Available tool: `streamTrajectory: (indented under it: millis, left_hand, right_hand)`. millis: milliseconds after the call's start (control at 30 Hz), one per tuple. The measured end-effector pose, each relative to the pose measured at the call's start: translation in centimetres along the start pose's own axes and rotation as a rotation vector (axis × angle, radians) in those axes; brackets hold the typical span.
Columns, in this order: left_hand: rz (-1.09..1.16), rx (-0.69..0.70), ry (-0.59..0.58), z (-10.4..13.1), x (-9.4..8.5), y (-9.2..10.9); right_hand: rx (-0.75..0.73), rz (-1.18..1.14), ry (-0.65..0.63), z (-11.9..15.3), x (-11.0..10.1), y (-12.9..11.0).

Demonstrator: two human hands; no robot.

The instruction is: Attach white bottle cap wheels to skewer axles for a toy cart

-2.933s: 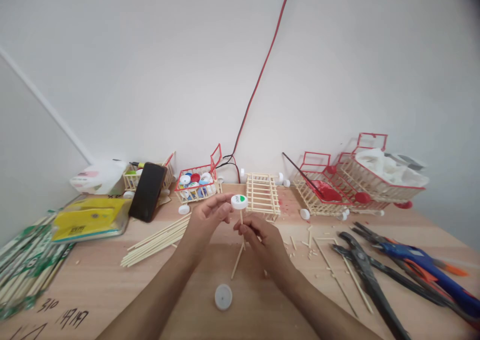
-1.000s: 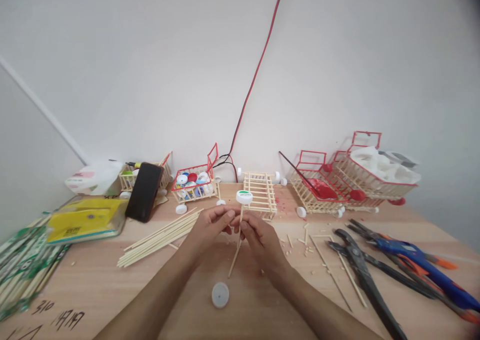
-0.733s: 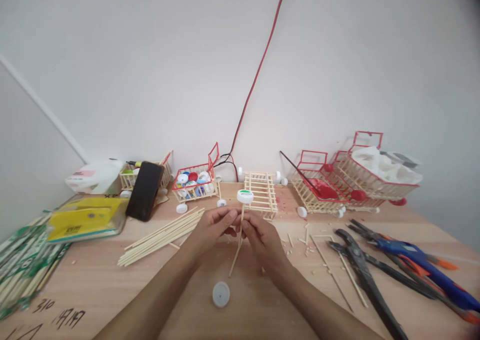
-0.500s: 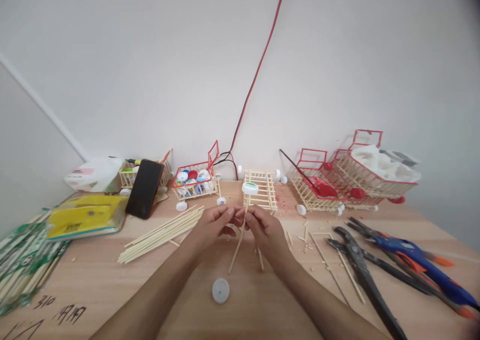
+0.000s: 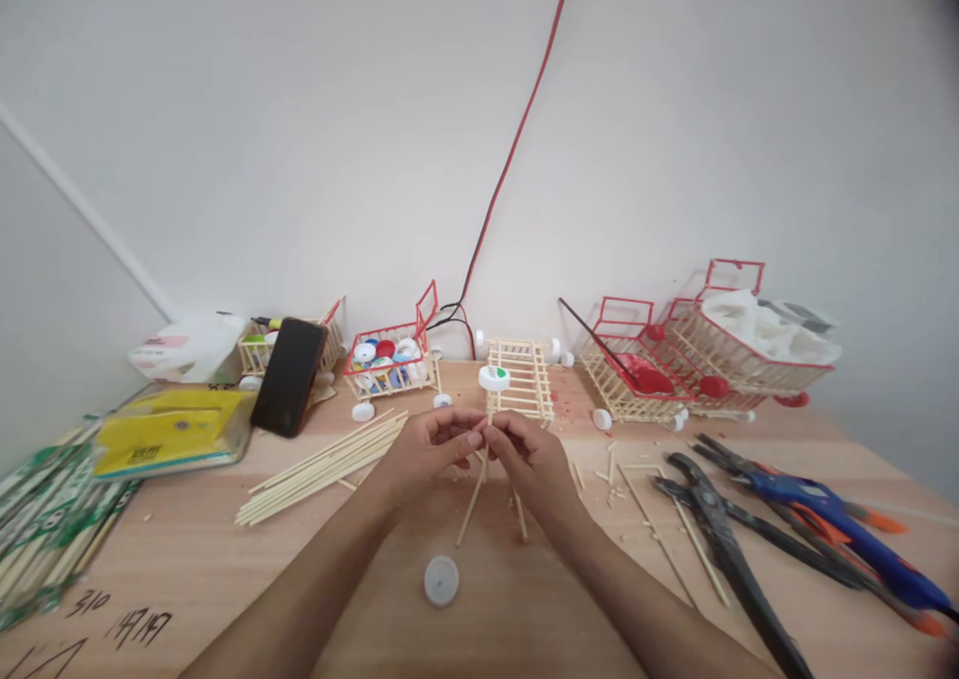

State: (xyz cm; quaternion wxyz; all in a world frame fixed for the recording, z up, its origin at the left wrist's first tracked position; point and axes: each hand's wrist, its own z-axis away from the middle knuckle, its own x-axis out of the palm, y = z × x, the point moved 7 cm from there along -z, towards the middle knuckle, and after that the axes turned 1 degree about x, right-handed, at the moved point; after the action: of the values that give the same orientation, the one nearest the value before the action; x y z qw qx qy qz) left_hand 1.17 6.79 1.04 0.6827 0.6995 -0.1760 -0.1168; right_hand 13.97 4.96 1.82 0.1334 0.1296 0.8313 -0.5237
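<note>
Head view: both forearms slant inward from the near side, wrists bent so the fingertips meet at centre. The right hand (image 5: 535, 456)'s thumb and forefinger pinch a thin upright stick (image 5: 489, 412), topped by a white cap (image 5: 493, 379). The left hand (image 5: 429, 449)'s fingers curl nearly closed beside it; whether they grip cannot be told.

Item one: stick (image 5: 489, 408), pale, slender; near upright, pinched a little below its top, lower end unclear from where I stand. Item two: cap (image 5: 494, 379), white, round, green patch on upper face; perched atop the stick.
</note>
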Motion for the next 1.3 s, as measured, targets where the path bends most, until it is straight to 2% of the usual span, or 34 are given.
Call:
streamTrajectory:
  millis: [333,633,1033,1300]
  left_hand:
    - [0.029,0.056,0.161,-0.1,-1.6,0.7]
    - [0.056,0.054,0.113,-0.1,-0.8,0.4]
    - [-0.005,0.104,0.09,-0.2,-0.8,0.9]
    - [0.131,0.05,0.032,-0.1,-0.5,0.3]
  right_hand:
    - [0.03,0.006,-0.031,0.1,0.4,-0.3]
    - [0.044,0.022,-0.065,0.3,0.9,-0.4]
    - [-0.002,0.022,-0.091,0.4,1.4,-0.3]
    - [-0.073,0.007,-0.079,0.5,1.2,-0.7]
